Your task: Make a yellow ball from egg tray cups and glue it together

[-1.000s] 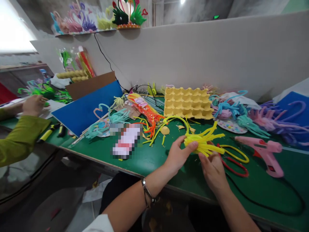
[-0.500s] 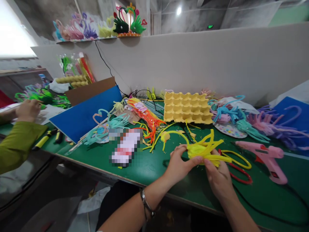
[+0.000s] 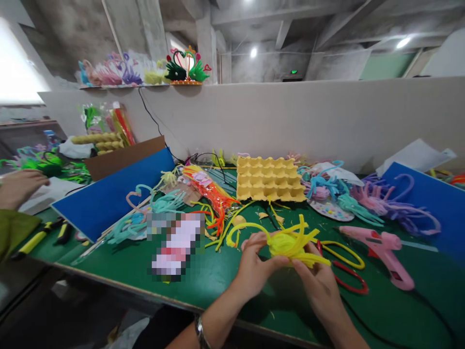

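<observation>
Both my hands hold a swan-like figure of fuzzy yellow pipe cleaners (image 3: 285,246) just above the green table. My left hand (image 3: 252,269) pinches its rounded body, thumb in front and fingers behind. The curved neck loops out to the left above that hand. My right hand (image 3: 317,286) is closed on the lower side, near the loose strands that fan out to the right. Some of its fingers are hidden behind the figure. Right beside it lie scissors with red and yellow handles (image 3: 352,280), partly covered. Farther right a pink glue gun (image 3: 387,242) rests on its side.
A yellow egg-tray board (image 3: 271,179) stands behind my hands. Colourful pipe-cleaner figures (image 3: 378,196) and a blue board (image 3: 432,198) are at the right. Leftward lie a blurred-out object (image 3: 178,245), a blue panel (image 3: 116,194), pliers (image 3: 34,241) and a co-worker's hand (image 3: 23,186).
My view has tilted up and shifted slightly right, so the table sits lower in the picture. Both hands keep hold of the yellow figure, with little change in its pose.
</observation>
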Available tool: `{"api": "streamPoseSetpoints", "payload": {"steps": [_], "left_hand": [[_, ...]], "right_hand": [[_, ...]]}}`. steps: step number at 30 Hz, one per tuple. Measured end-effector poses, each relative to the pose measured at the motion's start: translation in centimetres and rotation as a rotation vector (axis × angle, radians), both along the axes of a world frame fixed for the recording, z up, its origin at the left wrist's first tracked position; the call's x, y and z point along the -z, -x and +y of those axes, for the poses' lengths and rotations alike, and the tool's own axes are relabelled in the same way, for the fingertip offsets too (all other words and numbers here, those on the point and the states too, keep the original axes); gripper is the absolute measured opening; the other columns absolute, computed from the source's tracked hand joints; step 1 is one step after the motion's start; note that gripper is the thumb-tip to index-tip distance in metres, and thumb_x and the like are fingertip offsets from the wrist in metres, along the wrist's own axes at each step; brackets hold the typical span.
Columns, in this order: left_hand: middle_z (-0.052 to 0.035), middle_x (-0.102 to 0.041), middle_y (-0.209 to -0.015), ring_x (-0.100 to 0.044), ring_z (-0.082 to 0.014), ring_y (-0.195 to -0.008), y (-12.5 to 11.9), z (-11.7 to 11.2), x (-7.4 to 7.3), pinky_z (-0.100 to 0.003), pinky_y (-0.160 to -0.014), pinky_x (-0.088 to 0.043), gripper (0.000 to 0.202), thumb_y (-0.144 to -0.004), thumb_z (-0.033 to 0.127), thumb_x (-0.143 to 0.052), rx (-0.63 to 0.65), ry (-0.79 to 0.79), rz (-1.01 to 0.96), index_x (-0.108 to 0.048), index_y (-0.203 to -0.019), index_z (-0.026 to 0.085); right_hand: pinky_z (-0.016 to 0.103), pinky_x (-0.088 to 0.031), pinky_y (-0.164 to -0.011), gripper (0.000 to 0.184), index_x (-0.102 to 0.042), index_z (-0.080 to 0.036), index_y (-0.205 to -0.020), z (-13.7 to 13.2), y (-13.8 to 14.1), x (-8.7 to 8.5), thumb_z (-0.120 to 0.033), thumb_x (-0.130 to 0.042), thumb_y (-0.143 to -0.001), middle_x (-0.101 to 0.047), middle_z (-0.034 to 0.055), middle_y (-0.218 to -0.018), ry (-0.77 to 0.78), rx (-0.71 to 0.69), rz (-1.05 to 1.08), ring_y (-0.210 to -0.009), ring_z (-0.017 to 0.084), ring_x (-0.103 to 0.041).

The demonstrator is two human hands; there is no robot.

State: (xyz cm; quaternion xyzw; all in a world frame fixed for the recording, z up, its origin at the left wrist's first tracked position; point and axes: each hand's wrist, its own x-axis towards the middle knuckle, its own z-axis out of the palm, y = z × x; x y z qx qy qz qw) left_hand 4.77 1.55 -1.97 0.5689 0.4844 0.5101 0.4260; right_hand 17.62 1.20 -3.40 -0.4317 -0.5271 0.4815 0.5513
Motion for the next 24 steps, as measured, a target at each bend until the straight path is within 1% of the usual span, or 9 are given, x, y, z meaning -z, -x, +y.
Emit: {"api": "streamPoseSetpoints", "payload": {"steps": [3,7,9,13,15,17,19,22,24], "left_hand": [[-0.007,-0.067,-0.1,-0.053,-0.0284,-0.103,0.2,0.0,-0.4,-0.048,-0.099,-0.032,0.035,-0.065,0.031,-0.069,-0.009,-0.006,0.037,-0.069,-0.099,0.024],[-0.007,-0.068,-0.098,-0.054,-0.0298,-0.101,0.3,0.0,-0.4,-0.049,-0.097,-0.031,0.034,-0.066,0.035,-0.068,-0.018,-0.033,0.061,-0.07,-0.098,0.024],[-0.0073,-0.069,-0.099,-0.055,-0.03,-0.101,0.4,0.0,-0.3,-0.049,-0.097,-0.031,0.035,-0.066,0.038,-0.067,-0.019,-0.046,0.066,-0.07,-0.098,0.024],[-0.008,-0.068,-0.1,-0.055,-0.0314,-0.103,0.5,-0.1,-0.3,-0.05,-0.097,-0.031,0.038,-0.067,0.049,-0.062,-0.032,-0.079,0.11,-0.07,-0.096,0.026],[-0.0087,-0.068,-0.1,-0.055,-0.032,-0.102,0.5,-0.3,-0.5,-0.051,-0.097,-0.032,0.043,-0.064,0.053,-0.063,-0.034,-0.092,0.125,-0.07,-0.097,0.026],[-0.0092,-0.068,-0.1,-0.055,-0.0328,-0.102,0.4,-0.4,-0.7,-0.052,-0.097,-0.032,0.047,-0.06,0.053,-0.066,-0.038,-0.073,0.134,-0.07,-0.098,0.025],[-0.0088,-0.067,-0.101,-0.054,-0.0332,-0.103,0.2,-0.5,-0.9,-0.052,-0.097,-0.031,0.049,-0.059,0.052,-0.068,-0.026,-0.046,0.158,-0.069,-0.1,0.025],[-0.0077,-0.064,-0.111,-0.049,-0.0317,-0.111,-0.1,-0.6,-0.6,-0.051,-0.101,-0.028,0.054,-0.062,0.048,-0.066,0.026,-0.023,0.197,-0.063,-0.111,0.025],[-0.0069,-0.061,-0.117,-0.047,-0.0303,-0.115,-0.1,-0.7,-0.3,-0.049,-0.103,-0.026,0.05,-0.067,0.045,-0.063,0.05,-0.026,0.209,-0.062,-0.112,0.025]], "right_hand": [[0.033,-0.052,-0.082,0.053,-0.057,-0.023,-0.114,-0.1,-0.1,0.3,-0.045,-0.067,-0.067,-0.068,0.0088,-0.103,0.026,0.009,0.045,-0.095,0.025,-0.064],[0.036,-0.051,-0.084,0.056,-0.056,-0.022,-0.114,0.0,-0.1,0.7,-0.041,-0.071,-0.063,-0.067,0.0095,-0.105,0.057,-0.005,0.102,-0.103,0.027,-0.06],[0.035,-0.051,-0.084,0.055,-0.057,-0.021,-0.113,0.0,0.0,0.7,-0.042,-0.07,-0.064,-0.066,0.0104,-0.107,0.041,0.009,0.089,-0.104,0.028,-0.06],[0.034,-0.052,-0.082,0.053,-0.059,-0.02,-0.109,0.0,0.0,0.6,-0.045,-0.069,-0.064,-0.065,0.0118,-0.109,-0.037,0.008,0.051,-0.101,0.028,-0.062],[0.034,-0.051,-0.083,0.052,-0.059,-0.021,-0.109,0.1,-0.3,0.6,-0.044,-0.069,-0.064,-0.065,0.0114,-0.111,-0.078,0.007,0.063,-0.102,0.027,-0.061],[0.034,-0.05,-0.086,0.051,-0.06,-0.021,-0.108,0.3,-0.9,0.7,-0.043,-0.07,-0.063,-0.064,0.0107,-0.112,-0.091,0.004,0.072,-0.104,0.027,-0.059],[0.033,-0.05,-0.085,0.05,-0.061,-0.022,-0.104,0.5,-1.4,0.8,-0.041,-0.073,-0.06,-0.065,0.0101,-0.11,-0.075,-0.001,0.06,-0.104,0.027,-0.059],[0.031,-0.052,-0.079,0.047,-0.061,-0.021,-0.098,0.7,-1.9,1.0,-0.04,-0.075,-0.058,-0.067,0.0098,-0.106,-0.044,-0.017,0.044,-0.1,0.028,-0.062],[0.031,-0.053,-0.077,0.046,-0.06,-0.02,-0.098,0.7,-1.8,1.1,-0.043,-0.073,-0.06,-0.067,0.0104,-0.106,-0.042,-0.024,0.059,-0.099,0.028,-0.062]]}}
